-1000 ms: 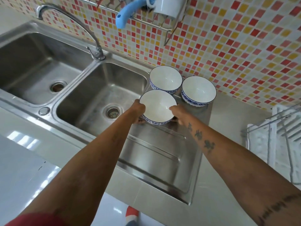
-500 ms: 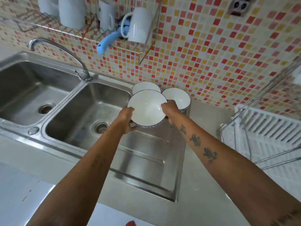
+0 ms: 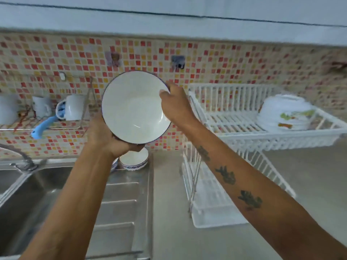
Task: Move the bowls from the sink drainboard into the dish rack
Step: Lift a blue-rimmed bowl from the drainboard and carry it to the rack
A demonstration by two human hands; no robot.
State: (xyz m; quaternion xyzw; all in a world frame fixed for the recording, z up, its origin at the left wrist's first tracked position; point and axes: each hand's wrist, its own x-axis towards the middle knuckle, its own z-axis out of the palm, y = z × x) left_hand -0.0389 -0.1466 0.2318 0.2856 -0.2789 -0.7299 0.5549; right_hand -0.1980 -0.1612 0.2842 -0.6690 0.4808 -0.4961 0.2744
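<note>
A white bowl (image 3: 134, 107) with a blue rim is held up in the air, tilted with its inside facing me. My left hand (image 3: 105, 136) grips its lower left edge and my right hand (image 3: 175, 105) grips its right rim. Below it, on the steel drainboard (image 3: 120, 203), a second blue-patterned bowl (image 3: 134, 160) stands against the wall; a third bowl (image 3: 115, 163) shows only as a sliver behind my left wrist. The white two-tier dish rack (image 3: 234, 119) stands to the right, level with the held bowl.
A stack of white floral bowls (image 3: 283, 112) lies in the rack's upper tier at the right. A wall shelf with white mugs (image 3: 74, 106) and a blue handle (image 3: 42, 127) hangs at the left. The tap (image 3: 20, 156) and sink basin (image 3: 28, 199) are at lower left.
Both hands have lifted the bowl from just above the drainboard up to the height of the rack's upper tier. The view has swung up and right, and the rack is now in full view.
</note>
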